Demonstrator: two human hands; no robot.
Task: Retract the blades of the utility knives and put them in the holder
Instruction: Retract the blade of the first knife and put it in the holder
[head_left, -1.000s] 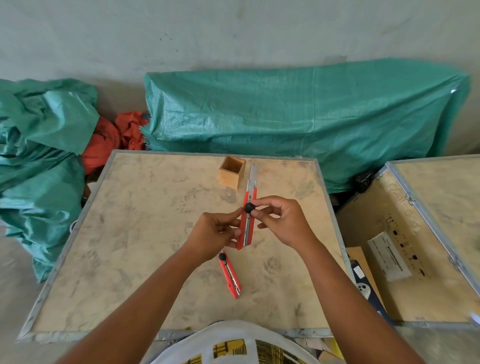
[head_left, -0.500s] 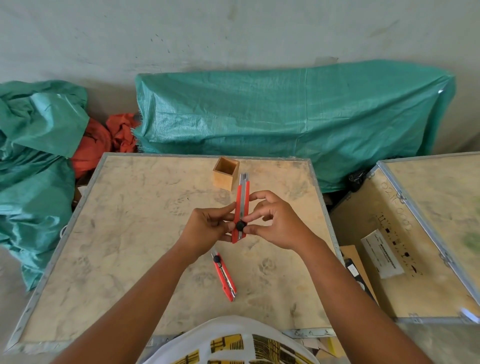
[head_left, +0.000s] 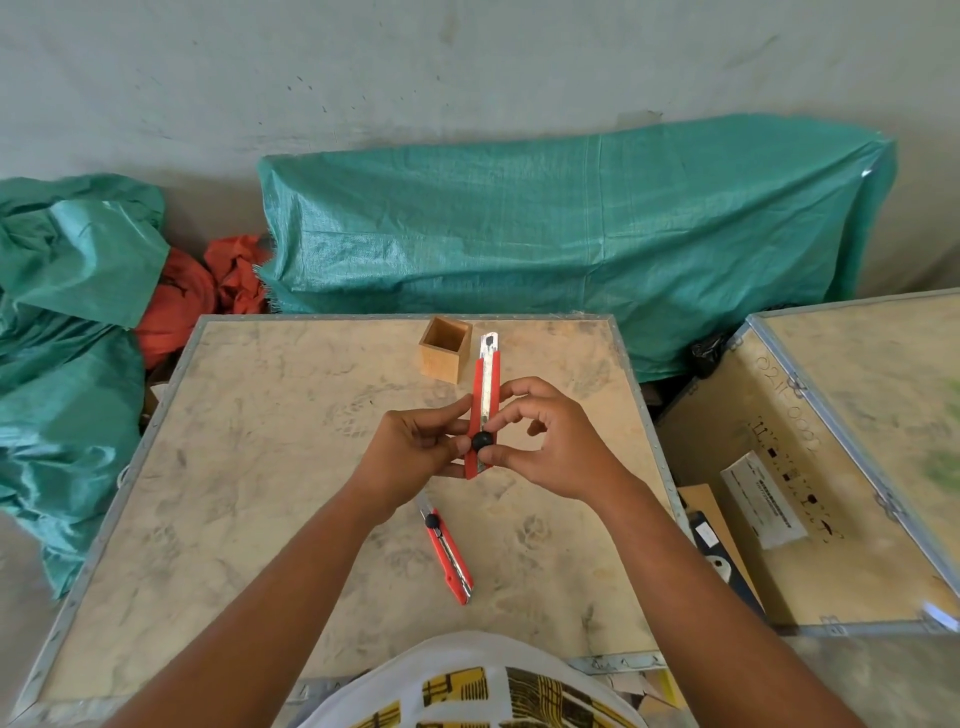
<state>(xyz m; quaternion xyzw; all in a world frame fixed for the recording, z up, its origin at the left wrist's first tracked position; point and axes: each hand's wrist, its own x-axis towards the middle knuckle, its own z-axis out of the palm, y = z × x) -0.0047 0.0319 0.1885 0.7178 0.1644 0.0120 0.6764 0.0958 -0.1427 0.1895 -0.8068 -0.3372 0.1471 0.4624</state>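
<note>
A red utility knife (head_left: 485, 384) stands nearly upright above the table, held between both hands. My left hand (head_left: 413, 449) grips its lower body from the left. My right hand (head_left: 550, 447) pinches it from the right, thumb and forefinger at the black slider knob (head_left: 481, 441), which sits low on the handle. Only a short metal tip shows at the top end. A second red utility knife (head_left: 450, 556) lies flat on the table below my hands. The small wooden square holder (head_left: 445, 356) stands open at the table's far edge, just left of the held knife's tip.
The work surface is a plywood crate top (head_left: 249, 467) with metal edging. A second crate (head_left: 852, 457) stands at the right, with a dark box (head_left: 719, 551) in the gap between. Green tarpaulins (head_left: 571, 234) and orange cloth (head_left: 208, 291) lie behind.
The black slider has gone down the handle from its upper part to near the bottom, and the long exposed blade has drawn back into the body. The view has shifted slightly.
</note>
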